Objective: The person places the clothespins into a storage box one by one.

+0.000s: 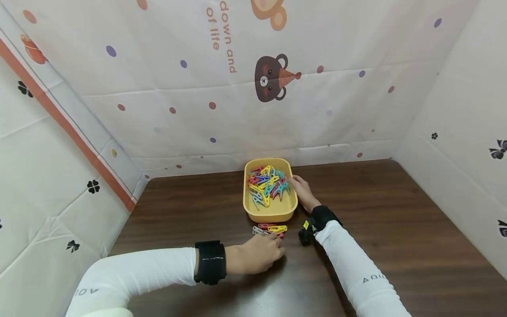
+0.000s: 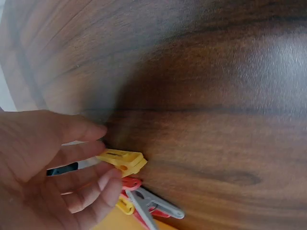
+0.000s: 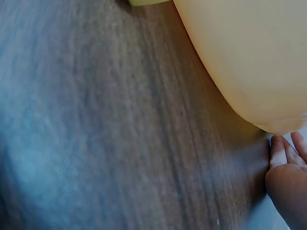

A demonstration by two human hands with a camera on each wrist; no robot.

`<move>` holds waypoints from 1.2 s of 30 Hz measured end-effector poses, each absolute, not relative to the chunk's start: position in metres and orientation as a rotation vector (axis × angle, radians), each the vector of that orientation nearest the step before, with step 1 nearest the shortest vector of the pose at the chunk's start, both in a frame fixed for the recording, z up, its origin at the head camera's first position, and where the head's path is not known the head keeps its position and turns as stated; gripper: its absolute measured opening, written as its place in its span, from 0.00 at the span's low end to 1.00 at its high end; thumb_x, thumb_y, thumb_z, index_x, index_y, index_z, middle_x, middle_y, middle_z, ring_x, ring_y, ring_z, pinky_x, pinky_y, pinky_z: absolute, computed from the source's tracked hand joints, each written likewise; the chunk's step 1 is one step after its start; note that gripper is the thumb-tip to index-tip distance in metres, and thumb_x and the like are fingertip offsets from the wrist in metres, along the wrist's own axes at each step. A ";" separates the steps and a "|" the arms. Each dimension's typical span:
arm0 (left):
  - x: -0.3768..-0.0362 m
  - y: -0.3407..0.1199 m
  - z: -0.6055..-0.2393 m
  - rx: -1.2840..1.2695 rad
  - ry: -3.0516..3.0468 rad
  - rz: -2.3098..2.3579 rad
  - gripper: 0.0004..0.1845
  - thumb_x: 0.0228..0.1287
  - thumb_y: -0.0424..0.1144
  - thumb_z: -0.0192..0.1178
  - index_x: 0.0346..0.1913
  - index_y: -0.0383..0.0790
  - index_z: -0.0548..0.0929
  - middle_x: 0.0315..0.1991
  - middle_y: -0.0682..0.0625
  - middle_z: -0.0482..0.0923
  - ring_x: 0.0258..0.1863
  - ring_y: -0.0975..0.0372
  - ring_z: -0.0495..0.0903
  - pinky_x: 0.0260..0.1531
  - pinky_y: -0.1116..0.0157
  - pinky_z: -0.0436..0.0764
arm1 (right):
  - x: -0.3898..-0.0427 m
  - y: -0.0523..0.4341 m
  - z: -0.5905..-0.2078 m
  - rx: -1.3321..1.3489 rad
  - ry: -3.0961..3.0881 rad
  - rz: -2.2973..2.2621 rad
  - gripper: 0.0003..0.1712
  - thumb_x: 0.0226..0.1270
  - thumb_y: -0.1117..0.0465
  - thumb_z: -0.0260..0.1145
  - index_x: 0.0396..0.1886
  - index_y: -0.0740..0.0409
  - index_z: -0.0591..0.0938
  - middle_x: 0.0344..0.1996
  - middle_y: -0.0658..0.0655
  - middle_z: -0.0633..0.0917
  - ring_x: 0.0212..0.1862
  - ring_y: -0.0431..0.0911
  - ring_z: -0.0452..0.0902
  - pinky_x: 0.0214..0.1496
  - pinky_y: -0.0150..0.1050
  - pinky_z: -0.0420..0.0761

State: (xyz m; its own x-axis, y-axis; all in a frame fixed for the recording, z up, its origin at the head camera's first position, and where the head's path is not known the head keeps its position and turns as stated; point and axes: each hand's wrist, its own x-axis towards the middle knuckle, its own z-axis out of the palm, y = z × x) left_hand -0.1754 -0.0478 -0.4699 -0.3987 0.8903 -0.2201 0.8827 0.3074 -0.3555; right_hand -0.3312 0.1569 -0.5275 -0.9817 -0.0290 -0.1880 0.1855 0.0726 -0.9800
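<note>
A yellow plastic basket holds several small clothespins in red, yellow, blue and teal. Before its front edge, a few more clothespins lie on the table, grey, red and yellow. My left hand is low over the table beside them. In the left wrist view its curled fingers pinch a yellow clothespin, partly hidden behind the fingertips; a grey clothespin and red ones lie just below. My right hand touches the basket's right side, and its fingers look fairly straight.
The dark wooden table runs back to a printed cloth wall, with more cloth at both sides. Near the right wrist, a small black camera sits just above the tabletop.
</note>
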 end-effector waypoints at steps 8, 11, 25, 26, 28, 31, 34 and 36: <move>-0.184 -0.048 -0.456 -1.757 -2.485 0.526 0.08 0.67 0.40 0.67 0.47 0.55 0.87 0.43 0.58 0.84 0.44 0.67 0.80 0.37 0.72 0.81 | -0.334 0.161 -0.517 0.136 2.203 -2.027 0.34 0.82 0.46 0.50 0.79 0.60 0.61 0.68 0.68 0.74 0.67 0.58 0.74 0.66 0.45 0.79; -0.190 -0.044 -0.437 -1.692 -2.461 0.501 0.13 0.66 0.44 0.70 0.52 0.53 0.86 0.47 0.56 0.83 0.48 0.64 0.78 0.45 0.69 0.80 | -0.333 0.165 -0.516 0.133 2.219 -2.027 0.34 0.82 0.47 0.50 0.78 0.60 0.62 0.67 0.67 0.74 0.66 0.56 0.75 0.62 0.41 0.79; -0.338 -0.010 -0.352 -1.059 -2.819 -0.144 0.08 0.69 0.25 0.60 0.44 0.37 0.86 0.43 0.44 0.86 0.42 0.55 0.82 0.39 0.63 0.84 | -0.323 0.170 -0.515 0.096 2.211 -2.058 0.36 0.83 0.47 0.49 0.80 0.61 0.57 0.70 0.71 0.70 0.70 0.63 0.71 0.70 0.54 0.75; -0.345 -0.010 -0.356 -1.034 -2.887 -0.219 0.07 0.68 0.25 0.60 0.42 0.36 0.86 0.41 0.44 0.85 0.40 0.56 0.82 0.36 0.64 0.83 | -0.321 0.168 -0.516 0.109 2.210 -2.058 0.36 0.83 0.47 0.49 0.80 0.61 0.58 0.69 0.71 0.71 0.69 0.63 0.71 0.69 0.54 0.76; -0.355 -0.008 -0.369 -0.969 -3.008 -0.247 0.05 0.69 0.27 0.61 0.40 0.37 0.86 0.40 0.45 0.84 0.35 0.58 0.81 0.30 0.67 0.80 | -0.318 0.166 -0.520 0.141 2.211 -2.052 0.35 0.83 0.47 0.50 0.79 0.61 0.60 0.68 0.71 0.73 0.67 0.61 0.73 0.66 0.51 0.78; -0.366 -0.006 -0.393 -0.932 -3.113 -0.107 0.10 0.72 0.30 0.59 0.30 0.41 0.81 0.28 0.50 0.76 0.26 0.62 0.72 0.23 0.70 0.69 | -0.315 0.161 -0.525 0.180 2.214 -2.037 0.34 0.82 0.47 0.52 0.77 0.60 0.63 0.67 0.69 0.74 0.66 0.59 0.75 0.66 0.50 0.79; -0.375 -0.007 -0.412 -0.969 -3.182 0.021 0.19 0.73 0.31 0.57 0.20 0.45 0.72 0.18 0.53 0.63 0.18 0.64 0.60 0.18 0.70 0.60 | -0.316 0.157 -0.528 0.204 2.197 -2.043 0.34 0.80 0.47 0.53 0.77 0.60 0.63 0.66 0.68 0.75 0.66 0.58 0.75 0.67 0.50 0.78; -0.379 -0.009 -0.420 -1.027 -3.213 0.072 0.24 0.72 0.31 0.57 0.16 0.46 0.65 0.16 0.55 0.54 0.15 0.65 0.54 0.18 0.69 0.56 | -0.316 0.155 -0.528 0.201 2.186 -2.043 0.35 0.80 0.47 0.54 0.77 0.60 0.63 0.67 0.68 0.74 0.67 0.58 0.74 0.68 0.51 0.76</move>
